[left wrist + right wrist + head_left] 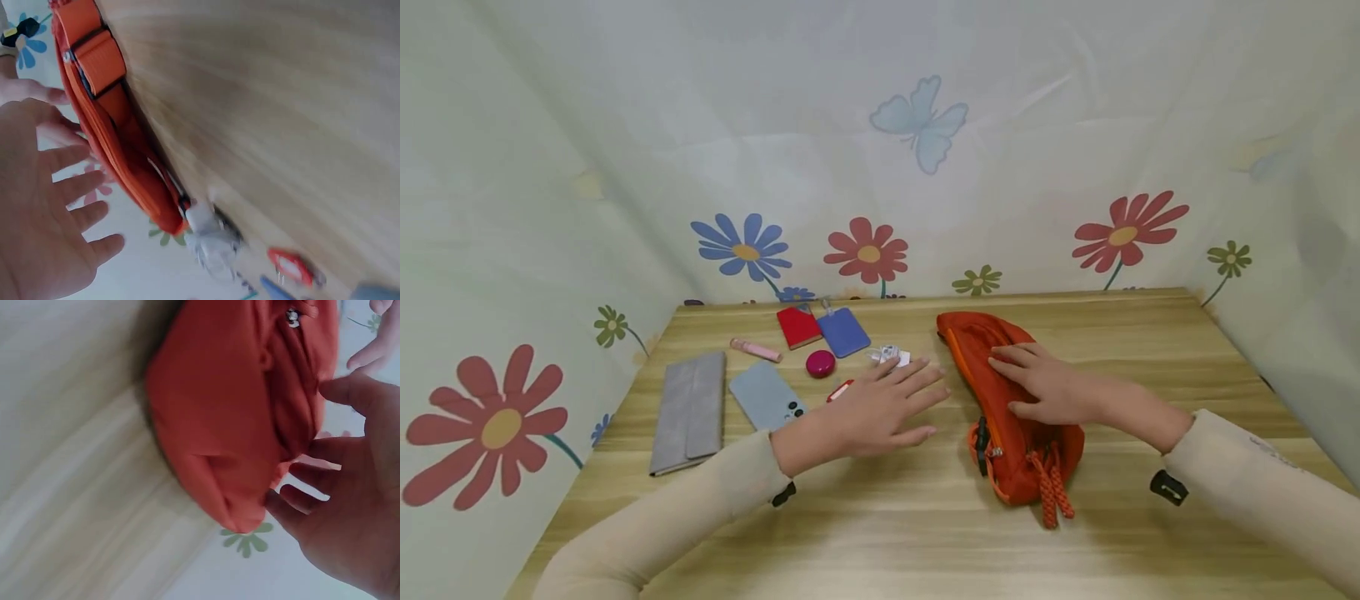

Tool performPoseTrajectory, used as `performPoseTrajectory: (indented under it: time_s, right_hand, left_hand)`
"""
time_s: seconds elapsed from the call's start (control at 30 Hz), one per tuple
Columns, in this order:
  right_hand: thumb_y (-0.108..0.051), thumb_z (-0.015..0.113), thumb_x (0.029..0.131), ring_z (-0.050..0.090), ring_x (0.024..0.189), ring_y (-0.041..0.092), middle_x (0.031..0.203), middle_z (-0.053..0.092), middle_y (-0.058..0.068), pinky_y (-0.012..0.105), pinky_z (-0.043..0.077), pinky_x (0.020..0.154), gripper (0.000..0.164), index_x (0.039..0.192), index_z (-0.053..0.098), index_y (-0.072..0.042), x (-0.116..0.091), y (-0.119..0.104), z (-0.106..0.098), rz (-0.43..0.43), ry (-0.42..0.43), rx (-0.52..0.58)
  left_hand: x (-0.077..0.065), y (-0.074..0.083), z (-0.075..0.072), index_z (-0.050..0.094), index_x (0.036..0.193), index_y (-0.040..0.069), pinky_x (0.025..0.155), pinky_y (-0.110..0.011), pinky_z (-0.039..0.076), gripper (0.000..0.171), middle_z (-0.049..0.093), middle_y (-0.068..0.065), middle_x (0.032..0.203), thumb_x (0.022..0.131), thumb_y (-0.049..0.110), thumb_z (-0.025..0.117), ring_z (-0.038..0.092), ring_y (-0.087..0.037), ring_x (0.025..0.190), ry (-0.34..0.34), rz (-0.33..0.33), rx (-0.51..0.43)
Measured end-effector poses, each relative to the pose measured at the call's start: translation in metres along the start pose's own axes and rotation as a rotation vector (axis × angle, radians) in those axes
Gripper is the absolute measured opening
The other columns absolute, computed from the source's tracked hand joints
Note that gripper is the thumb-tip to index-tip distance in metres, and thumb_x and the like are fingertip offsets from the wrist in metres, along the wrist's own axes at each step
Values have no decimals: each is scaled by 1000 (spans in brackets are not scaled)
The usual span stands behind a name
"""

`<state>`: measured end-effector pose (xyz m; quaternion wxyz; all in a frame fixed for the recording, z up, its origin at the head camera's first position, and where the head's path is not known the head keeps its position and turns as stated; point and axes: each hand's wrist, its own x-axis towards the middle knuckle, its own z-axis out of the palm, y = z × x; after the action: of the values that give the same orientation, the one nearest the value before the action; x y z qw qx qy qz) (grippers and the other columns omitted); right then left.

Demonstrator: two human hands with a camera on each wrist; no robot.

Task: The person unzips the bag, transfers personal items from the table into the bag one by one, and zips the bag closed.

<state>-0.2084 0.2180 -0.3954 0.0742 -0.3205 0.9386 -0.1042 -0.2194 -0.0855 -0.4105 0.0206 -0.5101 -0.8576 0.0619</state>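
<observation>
An orange fabric bag [970, 342] lies lengthwise on the wooden table, right of centre, with a zip, a dark buckle and knotted cords at its near end. My right hand [1060, 387] rests its fingertips on the bag's top, fingers spread and nearly straight. In the right wrist view, the thumb and fingers of the right hand [350, 475] touch the bag's upper side. To the left of the bag, my left hand [883, 408] hovers over the table with fingers extended and nothing in it. The left wrist view shows the bag's orange webbing strap [103, 59] beyond that hand.
At left lie a grey folder [688, 408], a pale blue phone [763, 392], a pink tube [756, 349], a red booklet [797, 327], a blue card holder [846, 332] and a magenta round case [820, 363]. A white charger [891, 356] and small red item [838, 390] lie near my left hand.
</observation>
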Motion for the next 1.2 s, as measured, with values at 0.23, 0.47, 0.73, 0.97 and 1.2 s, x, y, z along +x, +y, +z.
performPoseTrajectory:
  time_s: [0.23,0.47,0.73,0.97,1.2]
  right_hand:
    - [-32,70,97,40,138,43,154,43,22,56,46,105,66,154,44,-12,-3,6,9,-113,49,-101]
    - [-23,77,92,54,126,39,142,55,19,50,54,95,28,120,72,-23,2,7,17,-262,224,-147]
    - [-6,74,92,65,110,38,124,66,20,51,56,90,16,106,71,-12,10,9,8,-255,379,24]
    - [-21,69,98,59,124,35,137,61,17,51,52,99,33,130,67,-15,12,-1,13,-177,223,-82]
    - [-47,62,100,33,147,41,161,35,19,58,37,112,73,156,40,-6,-20,-17,11,-27,66,-73]
  left_hand:
    - [6,21,12,31,161,20,122,-50,25,63,31,-2,166,108,53,35,24,-26,154,-91,100,-74]
    - [5,28,13,28,162,23,121,-51,27,63,30,0,166,108,54,34,25,-24,154,-96,103,-82]
    - [11,33,23,33,161,24,121,-51,26,65,31,6,165,106,59,31,21,-22,155,-136,124,-53]
    - [17,45,34,38,159,24,121,-53,26,66,34,5,164,106,62,26,17,-23,156,-125,99,-54]
    - [-1,48,22,18,164,26,125,-48,17,66,18,9,168,107,59,23,8,-18,157,-233,121,-143]
